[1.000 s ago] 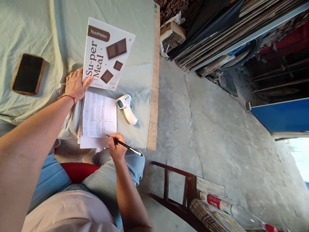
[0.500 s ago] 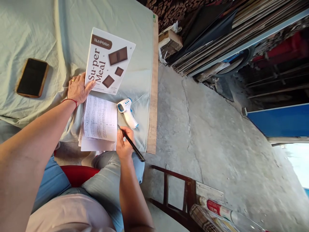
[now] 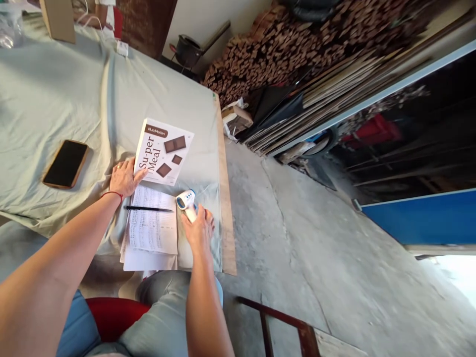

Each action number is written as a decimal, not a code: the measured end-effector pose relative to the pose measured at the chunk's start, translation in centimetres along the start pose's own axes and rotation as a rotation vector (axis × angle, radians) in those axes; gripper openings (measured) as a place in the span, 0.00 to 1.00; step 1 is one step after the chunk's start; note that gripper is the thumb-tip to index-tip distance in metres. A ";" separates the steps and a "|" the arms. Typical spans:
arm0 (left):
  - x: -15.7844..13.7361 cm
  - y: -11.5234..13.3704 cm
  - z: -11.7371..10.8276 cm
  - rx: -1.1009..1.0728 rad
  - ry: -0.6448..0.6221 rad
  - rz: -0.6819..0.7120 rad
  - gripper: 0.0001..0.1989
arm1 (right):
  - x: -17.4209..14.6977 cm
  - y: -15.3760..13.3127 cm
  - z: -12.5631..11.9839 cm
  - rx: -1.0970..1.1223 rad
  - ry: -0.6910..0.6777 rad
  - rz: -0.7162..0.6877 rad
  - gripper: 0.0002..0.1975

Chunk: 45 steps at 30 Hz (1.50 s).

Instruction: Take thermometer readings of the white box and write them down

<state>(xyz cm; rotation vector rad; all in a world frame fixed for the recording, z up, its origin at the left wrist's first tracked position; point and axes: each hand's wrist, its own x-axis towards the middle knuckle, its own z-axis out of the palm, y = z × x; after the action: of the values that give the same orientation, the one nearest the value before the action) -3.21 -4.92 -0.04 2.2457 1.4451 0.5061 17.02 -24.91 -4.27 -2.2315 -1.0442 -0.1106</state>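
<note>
My left hand (image 3: 125, 177) is at the lower left corner of a white "NutriMotion Su-per Meal" box (image 3: 158, 166), thumb over its printed front and fingers along its side. Below the box lies an open notebook (image 3: 152, 235) with handwritten pages. A black pen (image 3: 148, 208) rests across the upper part of its page. To the right of the notebook, my right hand (image 3: 200, 228) is closed around the handle of a white and blue infrared thermometer (image 3: 189, 198), whose screen end points up and left. Part of the handle is hidden by the fingers.
A black phone (image 3: 66, 163) in a brown case lies at the left on the cloth-covered table (image 3: 156, 82). The table's wooden edge (image 3: 226, 223) is just right of my right hand. A cardboard box (image 3: 58, 20) stands at the far left, near another person's arm (image 3: 92, 17).
The pen has left my right hand and now lies on the notebook. That hand has taken hold of the thermometer. My left hand stays at the box, and the view has tilted up.
</note>
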 end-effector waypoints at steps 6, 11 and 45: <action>-0.1 -0.3 0.0 -0.004 -0.008 -0.016 0.31 | 3.0 -0.3 -0.7 0.389 -0.158 0.112 0.26; -0.1 -0.5 0.0 -0.009 -0.006 -0.010 0.30 | 4.6 -7.7 -0.4 0.898 -0.233 0.087 0.26; 0.1 -0.7 0.4 0.006 -0.008 -0.017 0.32 | 7.0 -13.5 3.2 1.312 -0.390 0.305 0.30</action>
<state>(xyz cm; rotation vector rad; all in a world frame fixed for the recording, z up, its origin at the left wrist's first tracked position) -3.51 -4.66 -0.76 2.2355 1.4624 0.4876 11.56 -12.23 2.79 -1.1482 -0.6021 0.9093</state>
